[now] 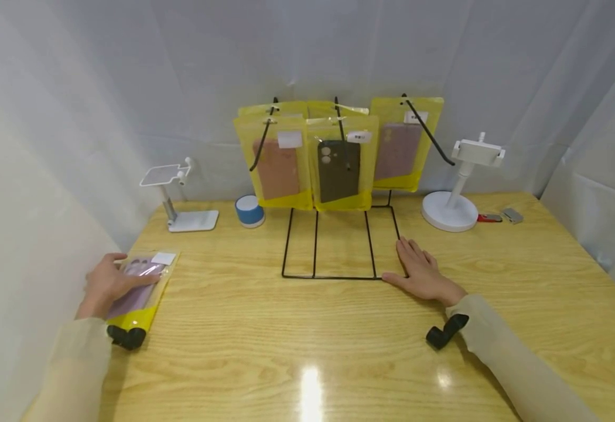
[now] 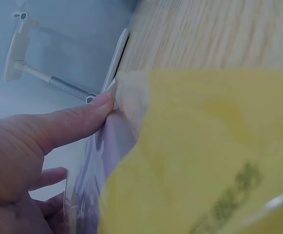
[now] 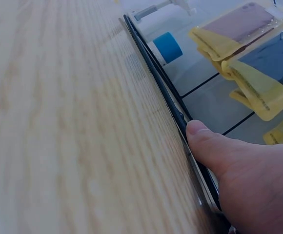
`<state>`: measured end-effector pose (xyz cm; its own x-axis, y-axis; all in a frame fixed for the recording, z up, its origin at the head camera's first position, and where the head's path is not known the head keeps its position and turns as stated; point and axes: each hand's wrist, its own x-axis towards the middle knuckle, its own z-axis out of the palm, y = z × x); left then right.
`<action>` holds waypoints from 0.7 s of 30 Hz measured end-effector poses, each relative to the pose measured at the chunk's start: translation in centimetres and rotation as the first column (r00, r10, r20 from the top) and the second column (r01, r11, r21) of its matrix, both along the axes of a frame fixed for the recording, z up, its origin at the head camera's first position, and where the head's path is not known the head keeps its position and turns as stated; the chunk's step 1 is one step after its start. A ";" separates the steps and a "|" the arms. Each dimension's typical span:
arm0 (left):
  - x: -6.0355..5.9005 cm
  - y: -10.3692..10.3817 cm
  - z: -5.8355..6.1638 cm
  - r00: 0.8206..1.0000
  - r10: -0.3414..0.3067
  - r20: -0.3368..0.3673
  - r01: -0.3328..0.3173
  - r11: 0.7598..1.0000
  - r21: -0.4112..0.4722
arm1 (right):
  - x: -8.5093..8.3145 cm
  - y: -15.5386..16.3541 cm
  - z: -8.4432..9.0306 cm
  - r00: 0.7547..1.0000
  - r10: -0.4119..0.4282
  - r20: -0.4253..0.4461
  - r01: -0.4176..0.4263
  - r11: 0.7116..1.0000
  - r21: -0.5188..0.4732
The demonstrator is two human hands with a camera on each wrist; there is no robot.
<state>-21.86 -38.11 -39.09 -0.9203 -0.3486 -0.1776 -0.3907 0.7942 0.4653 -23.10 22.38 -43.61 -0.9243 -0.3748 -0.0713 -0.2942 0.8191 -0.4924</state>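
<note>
At the table's left side, my left hand (image 1: 108, 283) holds a bagged purple phone case (image 1: 137, 288), thumb across its front and fingers around its far edge. The left wrist view shows the bag's yellow lower part (image 2: 214, 146) close up. My right hand (image 1: 418, 272) rests with extended fingers on the front right corner of a black wire display rack (image 1: 339, 278); its thumb (image 3: 205, 139) touches the front bar. On the rack's hooks hang a pink phone case (image 1: 278, 170), a black one (image 1: 339, 173) and a purple one (image 1: 398, 151), all in yellow-edged bags. More bags are partly hidden behind.
Left of the rack stand a white folding phone stand (image 1: 194, 220) and a blue and white round container (image 1: 249, 211). To its right are a white round-based phone holder (image 1: 450, 212), a red and grey USB stick (image 1: 489, 218) and a small silver piece (image 1: 512, 215). Curtains surround the wooden table (image 1: 265, 340).
</note>
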 end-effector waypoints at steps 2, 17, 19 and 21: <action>0.0 0.0 -0.1 1.000 -0.011 -0.002 0.011 1.000 -0.011 | 0.0 0.0 0.1 1.000 0.001 -0.001 -0.001 1.000 0.000; 0.4 -0.2 -0.5 0.986 -0.073 -0.150 0.079 0.996 0.032 | 0.1 -0.2 0.0 1.000 0.002 -0.006 -0.002 1.000 -0.001; 0.4 -0.2 -0.6 0.982 -0.078 -0.170 0.085 0.996 0.032 | 0.2 -0.2 0.2 1.000 0.001 -0.007 -0.001 1.000 -0.003; 0.3 -0.2 -0.6 0.980 -0.082 -0.183 0.089 0.995 0.034 | 0.3 -0.2 0.3 1.000 0.002 -0.009 -0.002 1.000 -0.005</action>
<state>-21.55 -38.26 -39.70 -0.9646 -0.2633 -0.0181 -0.2287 0.7996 0.5553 -22.82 22.15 -43.28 -0.9241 -0.3773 -0.0613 -0.3003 0.8159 -0.4940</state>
